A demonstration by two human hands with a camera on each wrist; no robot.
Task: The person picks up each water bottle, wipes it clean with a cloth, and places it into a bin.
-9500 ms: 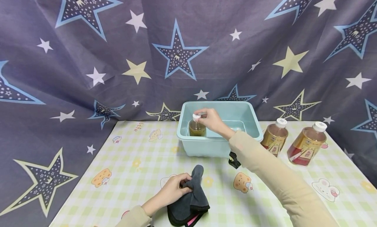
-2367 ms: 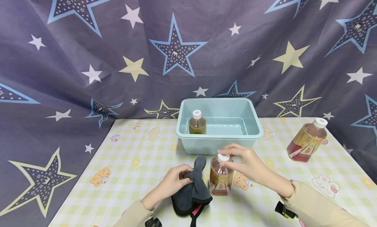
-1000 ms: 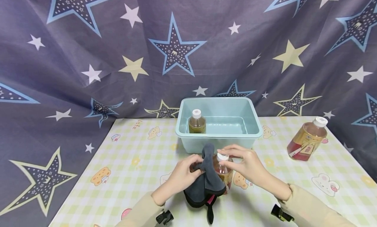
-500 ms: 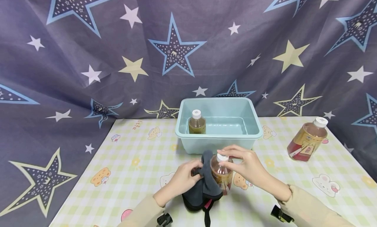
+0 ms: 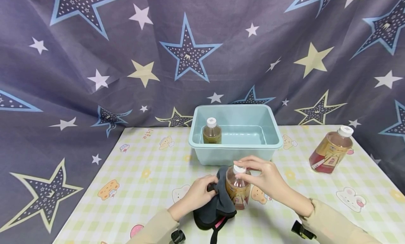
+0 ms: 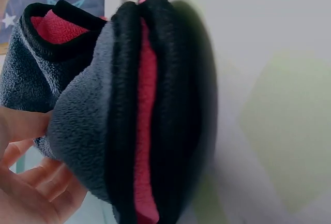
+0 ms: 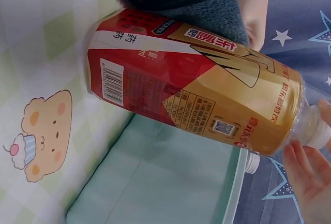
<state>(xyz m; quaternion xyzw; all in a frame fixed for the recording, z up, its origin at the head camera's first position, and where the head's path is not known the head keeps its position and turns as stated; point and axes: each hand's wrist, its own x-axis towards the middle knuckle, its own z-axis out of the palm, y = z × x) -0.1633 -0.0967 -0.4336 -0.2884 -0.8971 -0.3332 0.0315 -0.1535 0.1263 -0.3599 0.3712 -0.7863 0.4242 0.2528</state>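
Note:
A drink bottle point(image 5: 238, 193) with a white cap and a gold-and-red label stands upright on the table in front of the bin. My right hand point(image 5: 265, 175) pinches its cap between thumb and fingers. From the left, my left hand point(image 5: 199, 193) grips a folded grey cleaning cloth point(image 5: 216, 209) with black edging and a pink underside. The cloth lies against the bottle's left side. In the left wrist view, thumb and fingers pinch the bunched cloth point(image 6: 77, 120). The right wrist view shows the bottle's label point(image 7: 196, 79) with the cloth touching it.
A light blue plastic bin point(image 5: 234, 156) stands behind the hands, with a capped bottle point(image 5: 212, 135) upright in its left part. Another gold-and-red bottle point(image 5: 330, 153) stands at the right of the checked tablecloth point(image 5: 142, 187). A star-patterned curtain point(image 5: 133, 43) hangs behind.
The right hand left the bottle in the bin and brought another from the right to the front. The left hand carried the cloth to that bottle and, over the last second, moved it down its side.

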